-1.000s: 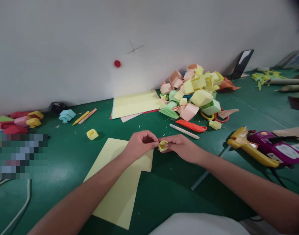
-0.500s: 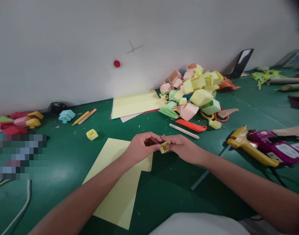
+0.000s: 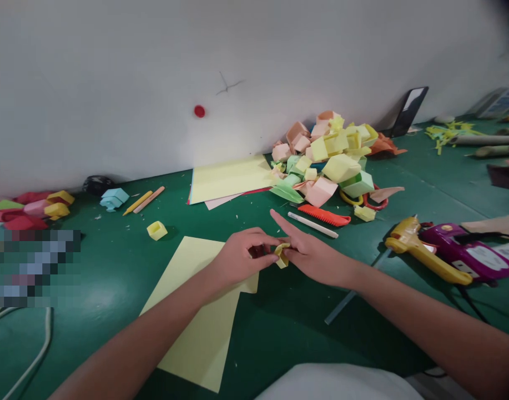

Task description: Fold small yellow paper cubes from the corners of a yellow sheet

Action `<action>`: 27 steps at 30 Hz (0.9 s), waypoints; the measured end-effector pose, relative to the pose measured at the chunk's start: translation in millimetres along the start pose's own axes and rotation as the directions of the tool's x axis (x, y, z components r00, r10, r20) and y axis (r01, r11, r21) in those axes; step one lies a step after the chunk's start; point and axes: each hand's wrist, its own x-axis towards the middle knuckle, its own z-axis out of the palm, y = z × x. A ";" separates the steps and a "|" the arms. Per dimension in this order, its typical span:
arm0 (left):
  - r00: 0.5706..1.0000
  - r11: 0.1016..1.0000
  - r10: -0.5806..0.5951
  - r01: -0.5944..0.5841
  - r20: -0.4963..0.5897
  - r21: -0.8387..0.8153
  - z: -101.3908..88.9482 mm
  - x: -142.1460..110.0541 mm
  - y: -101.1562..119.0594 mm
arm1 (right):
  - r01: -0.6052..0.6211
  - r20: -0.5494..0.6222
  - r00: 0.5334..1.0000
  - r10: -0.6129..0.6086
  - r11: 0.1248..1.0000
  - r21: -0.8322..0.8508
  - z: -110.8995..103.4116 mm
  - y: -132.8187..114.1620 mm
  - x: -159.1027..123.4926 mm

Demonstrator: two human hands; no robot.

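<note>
Between my two hands is a small folded yellow paper box (image 3: pixel 282 258), held over the green table. My left hand (image 3: pixel 241 254) pinches its left side with thumb and fingertips. On the other side, my right hand (image 3: pixel 315 253) grips it with the thumb against the paper, while the index finger points up and away. The far fingers of my right hand are partly hidden. Below my left hand and forearm lies a yellow paper sheet (image 3: pixel 204 339) with a notched corner. A similar small yellow paper box (image 3: pixel 157 230) sits on the table to the left.
Behind my hands are a white pen (image 3: pixel 312 224), an orange cutter (image 3: pixel 324 215) and a pile of folded paper boxes (image 3: pixel 321 161). A yellow glue gun (image 3: pixel 429 250) with its glue stick lies right, by a purple device (image 3: pixel 466 253). Stacked paper sheets (image 3: pixel 229 178) lie against the wall.
My right index finger has lifted off and now points up. The small paper box has tilted and shifted slightly down between my fingers.
</note>
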 end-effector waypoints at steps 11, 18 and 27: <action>0.992 0.996 -0.026 0.016 -0.122 -0.085 2.8 1.6 -2.6 | -0.020 0.010 1.000 0.018 0.973 0.230 -1.1 -5.4 1.5; 0.997 1.000 -0.012 0.010 -0.074 -0.023 4.1 0.1 -1.7 | -0.002 0.030 1.000 -0.001 0.993 0.120 -0.7 -0.1 -1.4; 0.990 0.997 -0.030 0.020 -0.134 -0.078 5.2 0.3 -1.1 | 0.003 0.077 0.997 -0.023 0.968 0.249 -1.6 -3.9 -2.6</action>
